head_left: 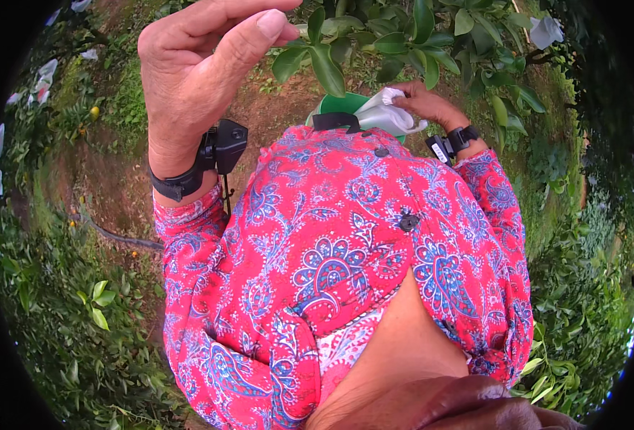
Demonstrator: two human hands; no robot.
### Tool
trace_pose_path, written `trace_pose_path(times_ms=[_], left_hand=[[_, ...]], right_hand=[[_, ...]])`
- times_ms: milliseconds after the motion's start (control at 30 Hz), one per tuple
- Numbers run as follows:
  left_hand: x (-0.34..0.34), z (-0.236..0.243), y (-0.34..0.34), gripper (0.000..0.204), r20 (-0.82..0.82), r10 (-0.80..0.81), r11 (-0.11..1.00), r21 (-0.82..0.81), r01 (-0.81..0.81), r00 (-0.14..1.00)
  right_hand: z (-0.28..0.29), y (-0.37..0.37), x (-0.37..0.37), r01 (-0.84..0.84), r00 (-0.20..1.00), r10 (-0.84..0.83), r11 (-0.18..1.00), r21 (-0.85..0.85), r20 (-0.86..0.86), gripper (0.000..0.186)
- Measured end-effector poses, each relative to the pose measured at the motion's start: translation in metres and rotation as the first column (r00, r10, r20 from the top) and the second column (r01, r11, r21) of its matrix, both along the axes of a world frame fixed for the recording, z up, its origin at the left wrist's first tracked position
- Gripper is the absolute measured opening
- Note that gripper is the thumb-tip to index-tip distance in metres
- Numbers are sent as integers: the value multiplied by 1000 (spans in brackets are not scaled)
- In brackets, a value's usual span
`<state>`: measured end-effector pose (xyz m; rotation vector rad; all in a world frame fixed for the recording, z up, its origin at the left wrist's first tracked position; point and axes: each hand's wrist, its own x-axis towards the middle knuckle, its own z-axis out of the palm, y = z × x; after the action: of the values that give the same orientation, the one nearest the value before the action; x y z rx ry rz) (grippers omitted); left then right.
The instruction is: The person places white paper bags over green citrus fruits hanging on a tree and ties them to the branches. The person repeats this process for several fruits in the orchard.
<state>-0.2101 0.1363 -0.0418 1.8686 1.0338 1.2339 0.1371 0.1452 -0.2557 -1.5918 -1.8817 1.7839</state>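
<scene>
The white bundle (381,117) is at the right hand (432,106), by the person's waist. The right hand is half curled, with its fingertips on the bundle's crinkly top edge; I cannot tell how tight they squeeze. The bundle sits in a green holder (348,104) and leans over the holder's right edge. It is probably very light and soft, like thin paper or cloth, so it should bend easily. It may be a bit slippery, and a hard tug could rip it. The crinkly top edge looks like the best spot to pinch, one layer at a time. It is pale and a little shiny, with folds down its side and a rolled end.

The left hand (206,68) is up high, its thumb close to its bent fingers. The picture's top cuts it off, so I cannot tell if it holds anything. Green leaves (327,72) hang just beside it.
</scene>
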Motion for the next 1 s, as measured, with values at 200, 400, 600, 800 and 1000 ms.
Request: trace_pose_path(times_ms=[200, 400, 600, 800, 1000], left_hand=[[-25, -11, -32, 18, 150, -273, 931, -209, 300, 950], [-41, -46, -54, 20, 211, -130, 800, -555, 228, 969], [-34, -91, -38, 22, 147, -152, 710, -672, 212, 977], [9, -132, -11, 25, 80, -473, 611, -687, 393, 877], [49, -152, -1, 28, -134, -529, 743, -549, 382, 838]], right_hand=[[12, 7, -1, 1, 968, -47, 983, 184, 246, 41], [36, -6, 6, 51, 968, -31, 996, -77, 251, 48], [38, -28, 15, 233, 947, -131, 908, -349, 293, 42], [37, -50, 2, 246, 932, -197, 961, -130, 306, 24], [51, -60, -12, 210, 939, -197, 978, -13, 283, 31]])
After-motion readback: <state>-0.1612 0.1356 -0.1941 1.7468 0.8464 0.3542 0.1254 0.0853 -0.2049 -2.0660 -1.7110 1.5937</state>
